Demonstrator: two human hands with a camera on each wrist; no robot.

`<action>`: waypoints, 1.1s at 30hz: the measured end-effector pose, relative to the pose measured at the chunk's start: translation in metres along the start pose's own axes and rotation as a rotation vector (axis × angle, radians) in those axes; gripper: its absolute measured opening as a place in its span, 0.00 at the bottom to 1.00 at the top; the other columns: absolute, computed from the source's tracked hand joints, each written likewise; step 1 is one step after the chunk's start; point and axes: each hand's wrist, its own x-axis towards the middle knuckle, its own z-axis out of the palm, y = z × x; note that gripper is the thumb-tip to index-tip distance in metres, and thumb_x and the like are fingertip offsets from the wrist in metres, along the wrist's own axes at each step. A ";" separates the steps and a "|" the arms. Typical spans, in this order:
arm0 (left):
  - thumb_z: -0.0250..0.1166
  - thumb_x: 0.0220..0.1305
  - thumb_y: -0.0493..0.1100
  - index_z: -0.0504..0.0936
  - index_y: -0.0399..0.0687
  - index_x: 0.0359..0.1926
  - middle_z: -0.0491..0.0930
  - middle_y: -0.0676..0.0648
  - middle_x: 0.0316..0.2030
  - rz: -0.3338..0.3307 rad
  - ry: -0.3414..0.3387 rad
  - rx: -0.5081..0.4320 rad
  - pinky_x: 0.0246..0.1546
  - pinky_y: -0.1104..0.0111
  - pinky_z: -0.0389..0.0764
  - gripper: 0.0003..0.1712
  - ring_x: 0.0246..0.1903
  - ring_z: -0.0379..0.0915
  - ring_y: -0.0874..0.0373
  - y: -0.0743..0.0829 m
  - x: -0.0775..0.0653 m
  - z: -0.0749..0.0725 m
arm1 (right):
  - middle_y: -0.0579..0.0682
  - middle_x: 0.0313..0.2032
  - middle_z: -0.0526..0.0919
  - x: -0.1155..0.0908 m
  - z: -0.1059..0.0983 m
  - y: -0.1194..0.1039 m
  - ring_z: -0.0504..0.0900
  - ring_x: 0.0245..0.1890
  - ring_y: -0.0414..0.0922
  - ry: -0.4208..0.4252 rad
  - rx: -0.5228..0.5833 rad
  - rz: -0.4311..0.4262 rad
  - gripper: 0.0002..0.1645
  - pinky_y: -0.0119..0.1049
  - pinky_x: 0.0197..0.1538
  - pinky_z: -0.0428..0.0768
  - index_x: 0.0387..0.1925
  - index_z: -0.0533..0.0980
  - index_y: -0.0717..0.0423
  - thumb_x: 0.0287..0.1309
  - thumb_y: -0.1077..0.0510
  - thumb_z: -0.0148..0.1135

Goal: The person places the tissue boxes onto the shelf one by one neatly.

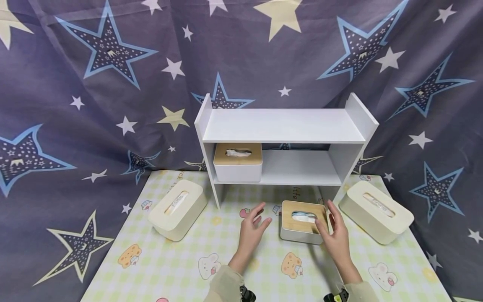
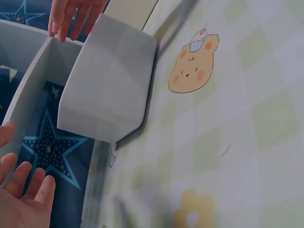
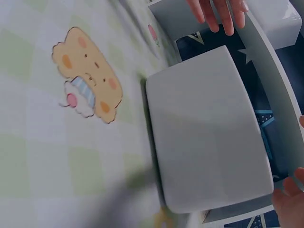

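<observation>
A small white tissue box with a wooden lid (image 1: pixel 302 226) sits on the checked mat in front of the shelf, with tissue showing in its slot. My left hand (image 1: pixel 260 217) hovers open just left of it, fingers spread, a gap between them and the box. My right hand (image 1: pixel 332 222) is open at the box's right side, its thumb over the lid's front corner; contact is unclear. In the left wrist view the white box wall (image 2: pixel 109 76) lies between the left hand's fingers (image 2: pixel 23 190) and the right hand's fingers (image 2: pixel 71 16). The right wrist view shows the same box (image 3: pixel 209 128).
A white two-tier shelf (image 1: pixel 283 126) stands at the back, with a second wooden-lidded tissue box (image 1: pixel 237 162) on the left of its lower level. Cream tissue boxes lie at the left (image 1: pixel 177 209) and right (image 1: pixel 377 212). A starred cloth hangs behind.
</observation>
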 end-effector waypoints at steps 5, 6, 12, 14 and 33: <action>0.69 0.63 0.40 0.75 0.39 0.64 0.75 0.37 0.64 -0.025 -0.019 -0.002 0.65 0.49 0.77 0.29 0.63 0.73 0.39 -0.004 -0.001 0.007 | 0.66 0.72 0.63 -0.004 -0.003 0.008 0.59 0.65 0.17 -0.005 0.007 -0.001 0.41 0.10 0.68 0.62 0.71 0.62 0.65 0.57 0.72 0.65; 0.69 0.63 0.40 0.75 0.39 0.64 0.75 0.37 0.64 -0.028 -0.024 -0.003 0.65 0.49 0.77 0.29 0.63 0.73 0.39 -0.005 -0.001 0.008 | 0.67 0.71 0.63 -0.005 -0.003 0.010 0.59 0.65 0.17 -0.004 0.007 -0.002 0.41 0.10 0.68 0.63 0.71 0.62 0.66 0.56 0.73 0.65; 0.69 0.62 0.38 0.74 0.39 0.65 0.73 0.36 0.66 -0.055 -0.055 -0.023 0.64 0.47 0.76 0.30 0.63 0.72 0.37 -0.005 -0.004 0.015 | 0.67 0.72 0.62 -0.009 -0.005 0.015 0.59 0.65 0.18 -0.006 0.010 0.023 0.42 0.12 0.68 0.64 0.72 0.61 0.66 0.57 0.72 0.65; 0.69 0.62 0.37 0.74 0.38 0.65 0.73 0.36 0.66 -0.064 -0.061 -0.026 0.64 0.47 0.76 0.30 0.63 0.72 0.37 -0.005 -0.004 0.017 | 0.66 0.72 0.62 -0.011 -0.005 0.016 0.59 0.64 0.17 -0.010 0.010 0.038 0.41 0.11 0.67 0.64 0.72 0.61 0.64 0.58 0.71 0.65; 0.70 0.61 0.34 0.73 0.37 0.65 0.71 0.33 0.67 -0.167 -0.094 -0.080 0.65 0.46 0.75 0.32 0.64 0.70 0.34 -0.009 -0.010 0.036 | 0.60 0.75 0.60 -0.024 -0.011 0.029 0.62 0.73 0.53 -0.086 -0.054 0.155 0.43 0.09 0.65 0.62 0.75 0.57 0.59 0.63 0.63 0.65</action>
